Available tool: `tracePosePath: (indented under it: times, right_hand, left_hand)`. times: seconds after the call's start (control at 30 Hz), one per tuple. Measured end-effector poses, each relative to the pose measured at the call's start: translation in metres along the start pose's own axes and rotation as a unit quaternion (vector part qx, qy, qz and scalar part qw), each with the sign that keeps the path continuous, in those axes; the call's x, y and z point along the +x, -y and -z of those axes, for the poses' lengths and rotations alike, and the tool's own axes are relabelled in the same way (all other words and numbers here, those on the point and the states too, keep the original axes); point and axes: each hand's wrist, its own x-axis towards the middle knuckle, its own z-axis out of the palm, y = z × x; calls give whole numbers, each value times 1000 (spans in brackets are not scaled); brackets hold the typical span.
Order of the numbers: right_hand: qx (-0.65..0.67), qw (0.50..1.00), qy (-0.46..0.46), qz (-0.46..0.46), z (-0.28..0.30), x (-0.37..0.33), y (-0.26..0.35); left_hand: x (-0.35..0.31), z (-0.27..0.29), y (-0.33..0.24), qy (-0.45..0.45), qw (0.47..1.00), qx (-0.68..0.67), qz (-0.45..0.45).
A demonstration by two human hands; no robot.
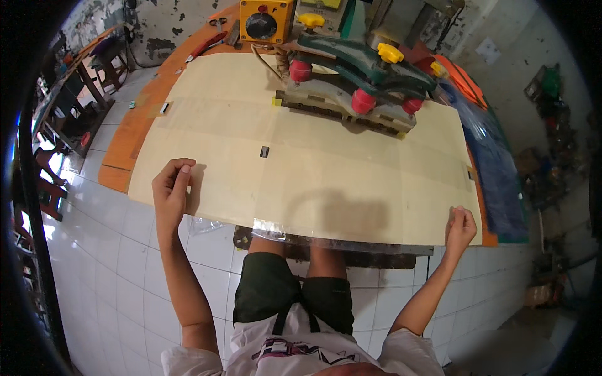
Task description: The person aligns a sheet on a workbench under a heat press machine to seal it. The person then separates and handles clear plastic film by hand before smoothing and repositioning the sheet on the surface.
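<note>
Left hand and right hand set wide apart at a pale board's front

The left hand is at the board's left front, the right near its right front corner. Both have curled fingers with little gap to the thumb; whether either pinches the clear film I cannot tell. That film shows as a glossy strip along the front edge of the pale board, between the hands; faint straight lines suggest it also covers the top. The board lies on the orange desk, with a clamp assembly with red and yellow knobs standing over its back part.

As a judgement, the film is largely laid out and lies fairly flat. Its front edge may still need settling; no sign of later work on it can be made out.
</note>
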Motion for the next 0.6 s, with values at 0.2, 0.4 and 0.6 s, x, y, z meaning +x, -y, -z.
tracePosePath:
  times: [0.2,0.4,0.6]
  right_hand:
    - [-150,985,-16,77,-1,23,11]
    - [-361,932,-3,40,-13,81,-2]
    - [-492,870,5,-28,-31,79,-7]
  left_hand:
    - [-1,3,-4,19,1000,13,18]
    - [-3,4,-1,29,999,-5,-14]
    - [-4,5,7,19,999,-22,-18]
